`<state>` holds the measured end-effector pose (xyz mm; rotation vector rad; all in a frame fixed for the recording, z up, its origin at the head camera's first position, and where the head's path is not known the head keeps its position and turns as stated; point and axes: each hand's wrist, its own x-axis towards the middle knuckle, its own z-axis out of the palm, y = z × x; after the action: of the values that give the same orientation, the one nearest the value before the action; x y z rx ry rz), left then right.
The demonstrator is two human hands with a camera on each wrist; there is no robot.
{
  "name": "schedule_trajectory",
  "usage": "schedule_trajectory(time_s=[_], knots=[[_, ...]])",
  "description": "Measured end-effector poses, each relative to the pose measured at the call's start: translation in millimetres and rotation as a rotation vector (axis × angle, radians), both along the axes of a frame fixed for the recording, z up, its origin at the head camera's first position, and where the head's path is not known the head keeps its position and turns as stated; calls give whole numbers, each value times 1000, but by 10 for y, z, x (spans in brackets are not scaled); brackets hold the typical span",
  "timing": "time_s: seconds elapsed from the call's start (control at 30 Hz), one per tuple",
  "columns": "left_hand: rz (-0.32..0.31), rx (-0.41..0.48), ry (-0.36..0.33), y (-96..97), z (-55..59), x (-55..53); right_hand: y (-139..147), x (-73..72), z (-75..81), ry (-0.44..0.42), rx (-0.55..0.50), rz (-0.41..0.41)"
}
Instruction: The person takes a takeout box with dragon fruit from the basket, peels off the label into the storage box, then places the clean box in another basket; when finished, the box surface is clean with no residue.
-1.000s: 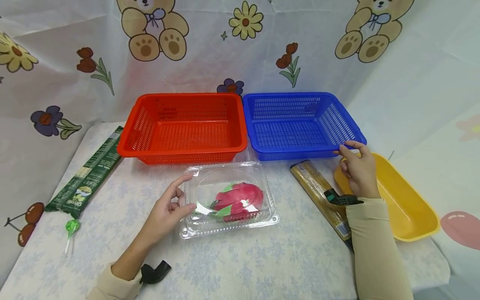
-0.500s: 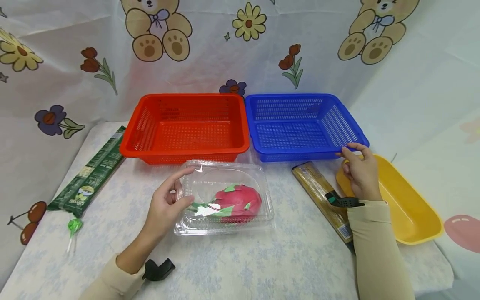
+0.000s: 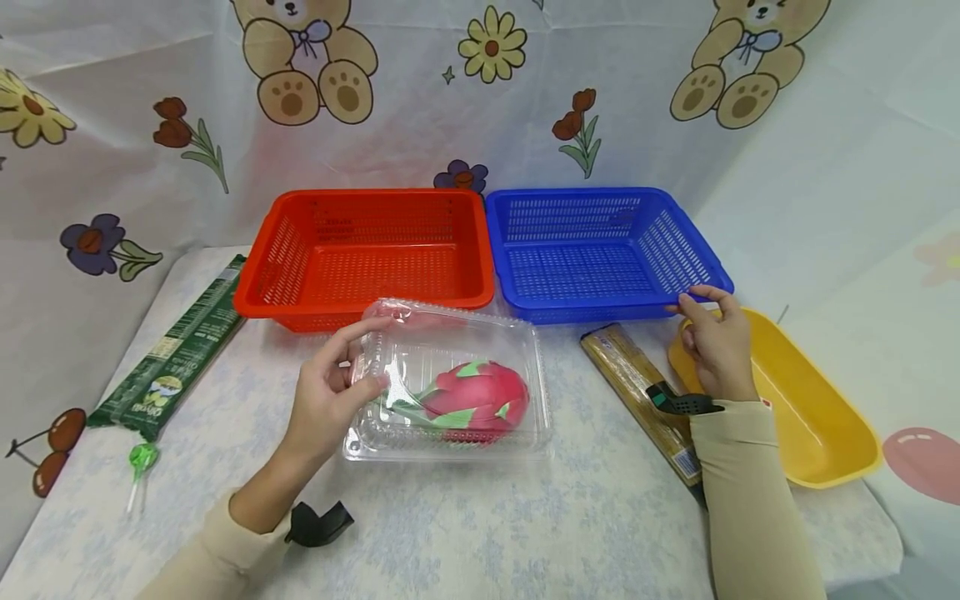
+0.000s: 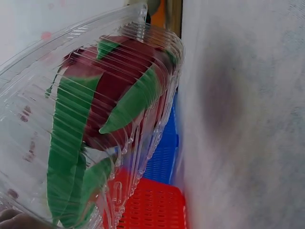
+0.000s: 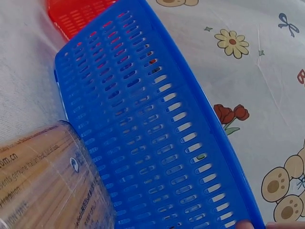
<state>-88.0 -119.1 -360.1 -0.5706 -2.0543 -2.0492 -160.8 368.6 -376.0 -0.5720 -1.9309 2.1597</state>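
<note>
My left hand grips the left side of a clear plastic clamshell box, thumb and fingers spread along its edge. Inside lies a pink dragon fruit with green scales, seen through the ribbed wall in the left wrist view. The box hangs above the table, its far edge overlapping the red basket's front. At the front right corner of the blue basket, my right hand pinches the rim. Only its fingertips show in the right wrist view.
The red basket stands left of the blue one. A pack of spaghetti and a yellow tray lie near the right forearm. A green packet and a green lollipop are at the left.
My left hand has raised the box with the dragon fruit and brought it slightly toward the red basket. My right hand stays at the blue basket's corner.
</note>
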Motion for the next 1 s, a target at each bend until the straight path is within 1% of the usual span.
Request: schedule_trajectory(time_s=[0.13, 0.17, 0.27, 0.37, 0.53, 0.7, 0.93, 1.0], knots=[[-8, 87, 46, 33, 123, -76, 9, 0, -2, -7, 12, -4], [-10, 106, 46, 41, 155, -101, 9, 0, -3, -8, 14, -6], [-8, 142, 20, 69, 239, -178, 0, 2, -3, -10, 17, -8], [-12, 177, -8, 115, 292, -271, -13, 3, -6, 0, 18, -9], [-23, 231, -10, 242, 306, -457, -32, -5, -16, 24, 2, -11], [-58, 332, -60, 394, 324, -607, -41, -12, -14, 7, 5, -7], [-29, 358, -88, 598, 367, -826, -33, 5, 12, 27, -55, 1], [-24, 372, -104, 659, 372, -890, -26, 6, 19, 26, -47, 2]])
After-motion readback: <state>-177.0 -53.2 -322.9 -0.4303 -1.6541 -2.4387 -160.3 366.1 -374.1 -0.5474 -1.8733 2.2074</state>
